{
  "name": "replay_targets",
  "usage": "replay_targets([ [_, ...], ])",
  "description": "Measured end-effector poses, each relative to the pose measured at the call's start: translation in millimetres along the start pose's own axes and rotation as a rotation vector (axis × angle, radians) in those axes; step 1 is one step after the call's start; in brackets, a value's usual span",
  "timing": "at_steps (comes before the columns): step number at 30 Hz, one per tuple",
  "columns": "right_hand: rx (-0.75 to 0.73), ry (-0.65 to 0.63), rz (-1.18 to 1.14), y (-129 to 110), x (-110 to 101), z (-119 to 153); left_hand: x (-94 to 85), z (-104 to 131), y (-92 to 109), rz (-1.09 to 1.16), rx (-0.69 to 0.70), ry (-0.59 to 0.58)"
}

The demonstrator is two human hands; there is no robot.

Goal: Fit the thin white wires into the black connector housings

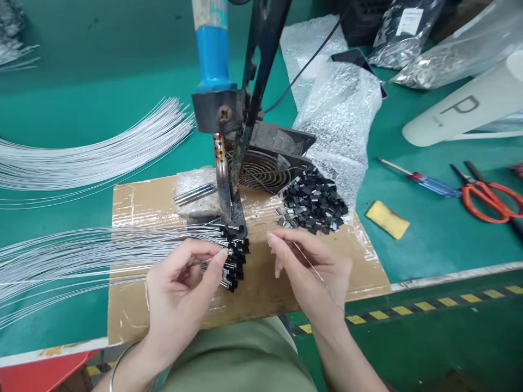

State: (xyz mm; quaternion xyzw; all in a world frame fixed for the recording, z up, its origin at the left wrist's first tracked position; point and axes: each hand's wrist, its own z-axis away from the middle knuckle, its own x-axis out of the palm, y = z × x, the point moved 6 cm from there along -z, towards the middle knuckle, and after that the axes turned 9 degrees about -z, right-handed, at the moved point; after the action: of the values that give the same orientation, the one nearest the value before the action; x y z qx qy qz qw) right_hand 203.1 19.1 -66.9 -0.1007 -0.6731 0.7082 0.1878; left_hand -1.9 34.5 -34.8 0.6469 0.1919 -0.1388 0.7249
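The fingers [216, 267] of the left hand [180, 294] are pinched, thumb to forefinger, on the end of a wire, largely covered by the hand. The fingers of the right hand [312, 283] are closed on a thin metal strand [312, 267], which runs back across the palm to the wrist.

The white wire bundle [102, 247], fitted with black connectors [237, 258], lies beside the left hand, its ends on the cardboard [265, 294]. Loose black pieces [316, 201] are heaped beyond the right hand.

Containers: a clear bag [433, 65] at upper right holds silvery pieces. A labelled bag [392, 43] lies beside it; its contents are indistinct. The white vessel [461, 106], marked "P", is tilted; its interior is hidden. Bubble wrap [339, 125] partly covers a dark flat object [357, 57].

The soldering iron [212, 60] is cut off by the top edge and points down near the wire ends; contact cannot be determined. Its bracket [261, 54] obstructs the view of the fan [265, 169]. A second wire bundle [106, 155] leaves the left edge.

A yellow sponge [387, 219], a screwdriver [425, 179] and orange-handled scissors [488, 201] lie at right.
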Motion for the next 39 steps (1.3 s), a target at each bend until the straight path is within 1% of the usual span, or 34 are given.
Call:
replay_targets([
  [2,0.046,-0.011,-0.056,-0.1,4.9,1.4,-0.1,-0.1,2.4,-0.005,-0.018,0.022],
  [7,0.154,-0.081,-0.169,3.0,19.5,4.4,-1.2,-3.0,4.4,-0.005,-0.037,0.018],
  [11,0.225,-0.167,-0.252,6.9,32.0,6.6,-1.6,-6.6,3.4,-0.016,0.008,-0.062],
  [15,0.257,-0.183,-0.289,8.6,38.4,7.3,-2.0,-8.6,2.5,-0.022,0.014,-0.115],
  [23,0.278,-0.226,-0.311,8.1,44.1,9.9,3.2,-12.3,9.1,0.134,-0.013,-0.200],
  [33,0.304,-0.224,-0.318,10.4,43.5,10.7,0.6,-12.4,9.6,0.107,-0.012,-0.173],
  [39,0.314,-0.233,-0.322,12.4,43.8,11.9,2.0,-12.4,7.6,0.138,-0.016,-0.184],
])
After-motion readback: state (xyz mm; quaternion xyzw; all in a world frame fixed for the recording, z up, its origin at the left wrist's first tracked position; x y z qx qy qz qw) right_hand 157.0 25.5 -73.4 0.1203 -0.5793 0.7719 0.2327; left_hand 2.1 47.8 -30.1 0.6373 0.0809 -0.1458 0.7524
